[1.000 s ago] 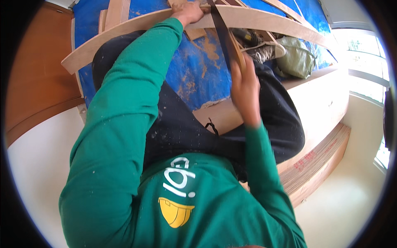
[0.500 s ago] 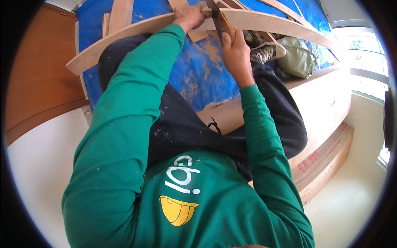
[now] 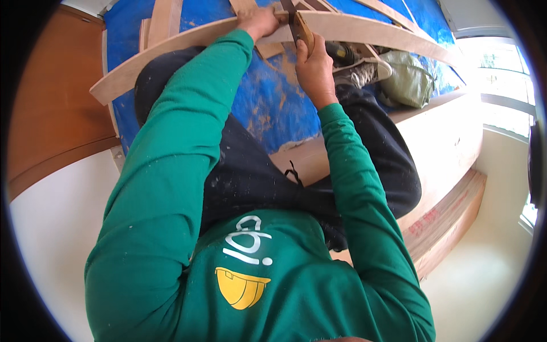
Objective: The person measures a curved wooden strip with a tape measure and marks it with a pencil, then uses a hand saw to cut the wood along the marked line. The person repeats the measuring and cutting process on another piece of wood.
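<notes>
A long, curved pale wood strip [image 3: 370, 31] lies crosswise above my bent legs. My left hand [image 3: 259, 21] grips it at the top centre, beside a handsaw [image 3: 303, 31]. My right hand [image 3: 313, 71] is closed on the saw's wooden handle, just below the strip. The dark blade rests at the strip, right of my left fingers, its far part cut off by the top of the frame. A short wood offcut [image 3: 269, 50] lies under the strip on the blue tarp [image 3: 262, 102].
More wood strips [image 3: 168, 17] lie at the back. A dark tool [image 3: 343, 54], my shoe [image 3: 373, 71] and a green bag [image 3: 407, 80] are at the right. A pale panel [image 3: 439, 142], stacked boards [image 3: 441, 219], an orange-brown door [image 3: 57, 74] and a bright window [image 3: 501, 68] surround me.
My right hand and the saw have moved up and away from my body, toward the strip. My left hand stays on the strip.
</notes>
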`<control>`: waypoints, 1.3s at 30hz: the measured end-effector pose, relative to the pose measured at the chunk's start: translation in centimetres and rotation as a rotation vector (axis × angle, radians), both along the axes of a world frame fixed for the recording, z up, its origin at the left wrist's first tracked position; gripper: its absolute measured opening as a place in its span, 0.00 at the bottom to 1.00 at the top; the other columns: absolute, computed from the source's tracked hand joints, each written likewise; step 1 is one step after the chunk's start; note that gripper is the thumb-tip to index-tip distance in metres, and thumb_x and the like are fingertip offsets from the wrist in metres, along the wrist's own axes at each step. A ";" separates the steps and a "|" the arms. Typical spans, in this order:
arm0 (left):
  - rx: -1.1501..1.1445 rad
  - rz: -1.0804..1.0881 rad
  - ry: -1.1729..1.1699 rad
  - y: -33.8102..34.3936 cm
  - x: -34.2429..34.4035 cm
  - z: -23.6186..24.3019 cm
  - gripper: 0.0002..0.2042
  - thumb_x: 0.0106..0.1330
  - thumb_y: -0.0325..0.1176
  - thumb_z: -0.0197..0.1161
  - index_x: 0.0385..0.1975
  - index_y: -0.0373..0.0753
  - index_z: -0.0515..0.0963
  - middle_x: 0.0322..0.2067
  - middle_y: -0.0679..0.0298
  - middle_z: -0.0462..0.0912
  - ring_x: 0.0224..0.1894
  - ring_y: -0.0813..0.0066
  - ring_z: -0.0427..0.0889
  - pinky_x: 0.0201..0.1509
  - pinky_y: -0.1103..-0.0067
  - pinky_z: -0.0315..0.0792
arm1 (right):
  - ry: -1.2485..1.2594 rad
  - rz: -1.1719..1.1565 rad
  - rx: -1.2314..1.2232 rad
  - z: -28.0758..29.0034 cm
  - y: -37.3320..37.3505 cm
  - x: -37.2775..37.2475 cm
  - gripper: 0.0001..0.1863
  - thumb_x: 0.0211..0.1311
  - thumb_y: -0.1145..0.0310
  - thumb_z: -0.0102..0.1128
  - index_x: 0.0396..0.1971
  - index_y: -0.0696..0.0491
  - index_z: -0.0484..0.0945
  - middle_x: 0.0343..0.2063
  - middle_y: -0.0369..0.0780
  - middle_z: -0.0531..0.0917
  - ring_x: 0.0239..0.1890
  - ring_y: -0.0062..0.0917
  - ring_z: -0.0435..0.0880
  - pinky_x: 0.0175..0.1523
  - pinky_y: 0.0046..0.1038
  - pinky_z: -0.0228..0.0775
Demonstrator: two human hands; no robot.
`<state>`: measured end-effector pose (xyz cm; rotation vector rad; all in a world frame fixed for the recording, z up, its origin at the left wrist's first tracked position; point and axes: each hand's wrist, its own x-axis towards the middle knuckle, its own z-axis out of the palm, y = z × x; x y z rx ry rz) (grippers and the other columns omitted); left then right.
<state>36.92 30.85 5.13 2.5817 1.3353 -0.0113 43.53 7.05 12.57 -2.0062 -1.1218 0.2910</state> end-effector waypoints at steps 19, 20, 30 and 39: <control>-0.054 0.003 -0.020 0.0 0.3 -0.9 0.33 0.83 0.69 0.51 0.75 0.55 0.81 0.69 0.51 0.88 0.73 0.47 0.84 0.77 0.44 0.67 | -0.028 0.055 0.091 -0.3 -0.3 0.9 0.19 0.86 0.63 0.62 0.68 0.52 0.75 0.41 0.60 0.90 0.45 0.66 0.89 0.47 0.55 0.82; -0.066 -0.007 0.008 -0.2 0.4 -0.6 0.33 0.83 0.69 0.51 0.75 0.55 0.81 0.69 0.51 0.88 0.74 0.47 0.84 0.77 0.44 0.68 | 0.009 0.052 0.046 0.5 -2.4 0.6 0.19 0.86 0.63 0.62 0.69 0.52 0.75 0.42 0.60 0.90 0.46 0.66 0.89 0.48 0.54 0.83; -0.121 0.029 -0.166 0.1 0.9 -0.2 0.23 0.78 0.44 0.53 0.62 0.40 0.88 0.61 0.41 0.90 0.67 0.40 0.88 0.73 0.47 0.76 | 0.080 0.020 -0.071 7.9 -18.0 -3.9 0.23 0.86 0.74 0.60 0.75 0.57 0.73 0.57 0.53 0.91 0.63 0.43 0.93 0.66 0.38 0.83; -0.075 0.045 0.024 1.1 1.0 -1.1 0.32 0.83 0.68 0.52 0.73 0.54 0.81 0.69 0.51 0.88 0.74 0.47 0.83 0.78 0.44 0.69 | 0.149 0.026 -0.072 2.6 -7.6 -0.3 0.20 0.87 0.63 0.61 0.70 0.52 0.75 0.48 0.62 0.90 0.51 0.66 0.89 0.52 0.53 0.84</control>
